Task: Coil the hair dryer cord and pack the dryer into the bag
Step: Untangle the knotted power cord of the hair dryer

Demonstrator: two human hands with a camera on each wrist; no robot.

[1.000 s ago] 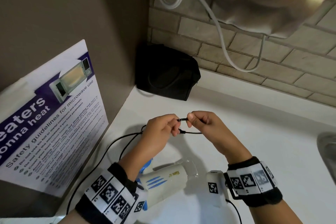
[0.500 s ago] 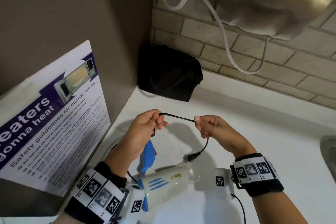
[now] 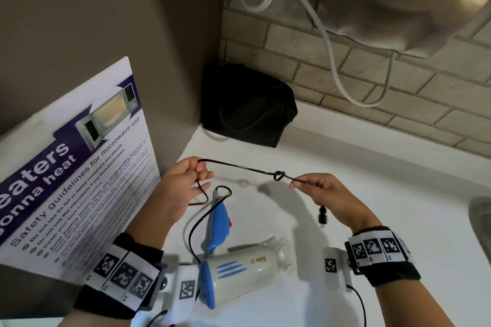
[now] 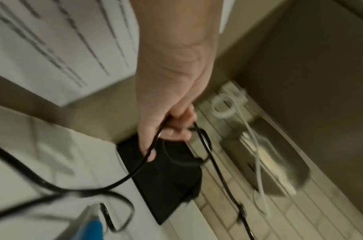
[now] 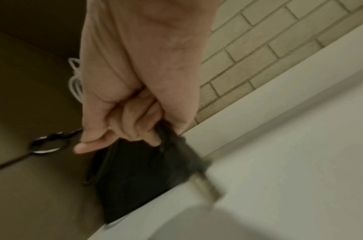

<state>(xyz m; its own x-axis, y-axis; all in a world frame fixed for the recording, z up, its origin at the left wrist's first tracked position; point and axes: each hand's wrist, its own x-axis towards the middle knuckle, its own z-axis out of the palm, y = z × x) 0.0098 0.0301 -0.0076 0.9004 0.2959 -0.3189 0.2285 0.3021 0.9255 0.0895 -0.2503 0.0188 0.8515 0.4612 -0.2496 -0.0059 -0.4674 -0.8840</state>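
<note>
Since half a second ago: hands drawn further apart, cord (image 3: 247,167) pulled taut between them, a small knot (image 3: 279,175) now cinched partway along the span, nearer the right side; plug (image 3: 322,216) no longer dangling low over the dryer but hanging just under the right hand (image 3: 332,194). Left hand (image 3: 183,180) raised above the bench (image 3: 372,220), fingers (image 3: 204,174) curled round the cord where it bends and drops toward the blue handle (image 3: 219,223). Right hand pinching the cord just beyond the knot, fingers closed tight in the wrist view, though blur hides the exact grip there. Hair dryer (image 3: 247,271) lying on its side on the bench between the two wrists, white body, blue rear grille, clear nozzle pointing right, held by neither hand. Slack cord looping loosely beside the handle and trailing off under the left wrist. Black bag (image 3: 249,106) standing in the back corner against the brick wall, well apart from the dryer; whether open or zipped, cannot tell. By the look of it, early to middle of the job: cord being tied or gathered, most of its length still loose, no neat coil yet formed. Left to do, as judged: finish bundling the cord, lift the dryer, open the bag if needed, place the dryer inside.
</note>
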